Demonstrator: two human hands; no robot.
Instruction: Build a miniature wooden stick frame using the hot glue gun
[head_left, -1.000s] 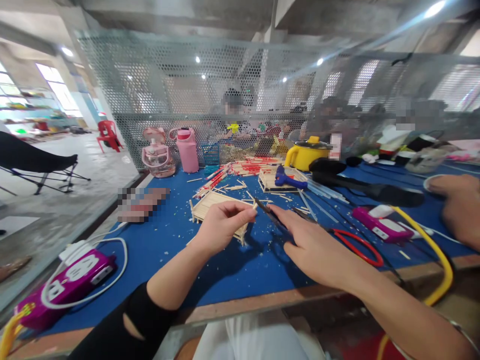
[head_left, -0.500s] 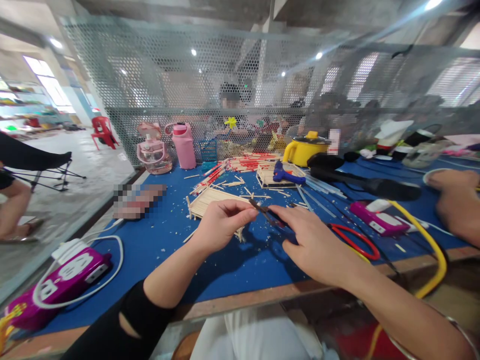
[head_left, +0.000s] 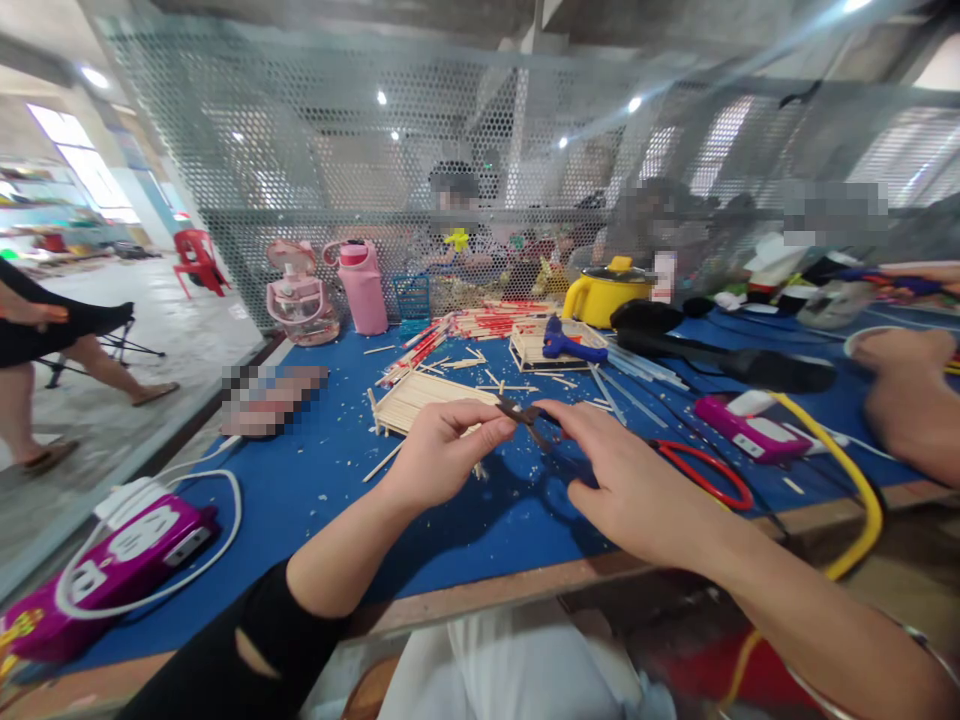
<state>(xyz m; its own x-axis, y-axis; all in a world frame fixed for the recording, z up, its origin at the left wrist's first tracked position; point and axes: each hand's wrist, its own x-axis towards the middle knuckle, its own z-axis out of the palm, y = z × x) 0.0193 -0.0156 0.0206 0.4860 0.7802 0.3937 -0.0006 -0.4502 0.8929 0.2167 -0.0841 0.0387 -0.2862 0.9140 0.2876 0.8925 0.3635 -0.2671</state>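
My left hand point(head_left: 442, 450) is raised over the near part of the blue table, thumb and forefinger pinched together. Whatever is between those fingertips is too small to make out. Dark cutters point(head_left: 519, 410) in my right hand point(head_left: 622, 470) have their jaws right at the left fingertips. Their handles are partly hidden by the fingers and in shadow. Just behind my left hand lies a small platform of pale wooden sticks point(head_left: 420, 395), partly covered by the hand. Farther back, a blue glue gun point(head_left: 570, 345) rests on a second stick frame point(head_left: 529, 345).
Loose sticks in red wrapping point(head_left: 487, 320) and clear glue sticks point(head_left: 652, 365) lie behind. A pink bottle point(head_left: 361, 290), yellow pot point(head_left: 607, 298) and mesh screen point(head_left: 300, 170) stand at the back. Purple power strips point(head_left: 142, 560) flank me, with cables. A co-worker's hand point(head_left: 911, 390) is at right.
My hands and the cutters keep nearly the same pose. The view has shifted slightly. At far left, a person's legs show more, and an arm has appeared at far right.
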